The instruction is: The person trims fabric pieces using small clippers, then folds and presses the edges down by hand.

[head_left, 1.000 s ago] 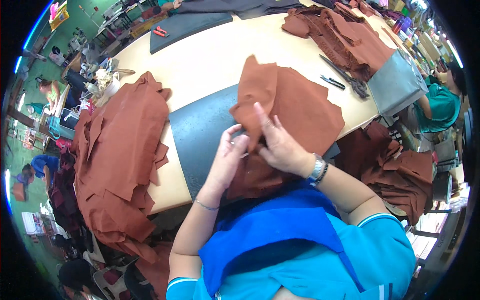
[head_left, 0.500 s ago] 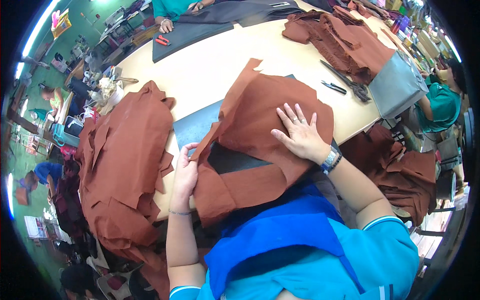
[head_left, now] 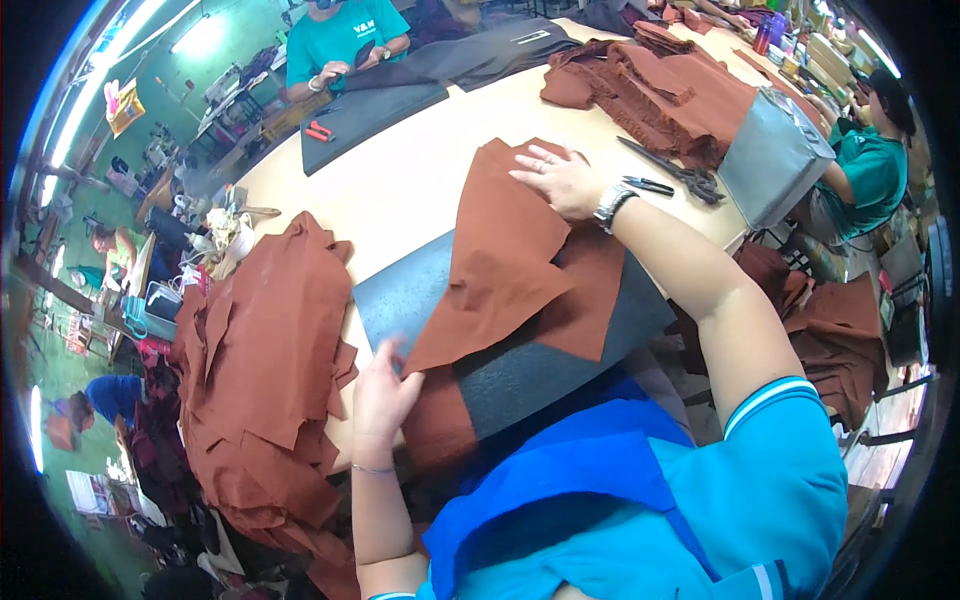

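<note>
A reddish-brown, leather-like piece (head_left: 500, 270) lies folded across a dark flat board (head_left: 545, 372) at the table's near edge. On its far edge, my right hand (head_left: 567, 182) rests with fingers stretched and spread. My left hand (head_left: 385, 398) is at the piece's near left corner; its fingers are smeared by motion, so whether they grip the corner is unclear. Beneath that corner, a brown flap (head_left: 440, 425) hangs over the board's left end.
A large brown pile (head_left: 262, 345) drapes over the table's left edge. Scissors (head_left: 690, 180), thread snips (head_left: 648, 186) and a grey box (head_left: 772, 160) are at the right, below another brown pile (head_left: 670, 95). Across the table, a person in green (head_left: 345, 45) works beside a black board (head_left: 375, 122).
My right hand has moved away from me, to the far edge. The brown piece has been folded over and shifted, baring more of the board. The left hand has moved slightly nearer me.
</note>
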A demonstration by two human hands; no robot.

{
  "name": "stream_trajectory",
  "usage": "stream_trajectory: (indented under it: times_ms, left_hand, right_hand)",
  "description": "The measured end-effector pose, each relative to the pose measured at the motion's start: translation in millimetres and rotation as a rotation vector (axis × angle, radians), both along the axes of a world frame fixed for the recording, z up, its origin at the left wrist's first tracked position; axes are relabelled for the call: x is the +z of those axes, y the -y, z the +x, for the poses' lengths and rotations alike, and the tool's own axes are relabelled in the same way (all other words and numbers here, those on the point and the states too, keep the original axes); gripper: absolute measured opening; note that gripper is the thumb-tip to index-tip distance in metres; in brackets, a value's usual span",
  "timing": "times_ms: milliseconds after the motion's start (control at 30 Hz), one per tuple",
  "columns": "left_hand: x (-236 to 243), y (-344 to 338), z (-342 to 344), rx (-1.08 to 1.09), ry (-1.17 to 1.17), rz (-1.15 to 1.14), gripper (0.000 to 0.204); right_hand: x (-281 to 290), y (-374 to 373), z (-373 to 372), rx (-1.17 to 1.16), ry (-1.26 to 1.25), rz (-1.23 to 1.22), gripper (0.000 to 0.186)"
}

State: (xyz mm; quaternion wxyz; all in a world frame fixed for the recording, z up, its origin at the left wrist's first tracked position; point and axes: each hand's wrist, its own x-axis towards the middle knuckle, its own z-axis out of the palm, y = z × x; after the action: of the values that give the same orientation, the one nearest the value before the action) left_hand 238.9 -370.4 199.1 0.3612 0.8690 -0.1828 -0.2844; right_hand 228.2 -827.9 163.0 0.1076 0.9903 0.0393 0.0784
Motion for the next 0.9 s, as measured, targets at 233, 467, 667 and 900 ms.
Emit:
stream_trajectory:
  times_ms: [233, 467, 667, 900]
  left_hand:
    - [-1, 55, 2, -0.263, 0.801, -0.103, 0.032]
    - [-65, 7, 75, 0.501, -0.763, -1.13, 0.053]
    - [-35, 37, 25, 0.323, -0.425, -0.874, 0.061]
    - [-58, 42, 12, 0.354, -0.372, -0.924, 0.048]
  right_hand:
    - [-25, 88, -85, -0.606, 0.238, 0.253, 0.048]
    - [-51, 102, -141, -0.394, 0.281, 0.255, 0.039]
    - [-55, 113, -125, -0.443, 0.684, 0.52, 0.033]
    - [36, -112, -85, -0.29, 0.19, 2.04, 0.034]
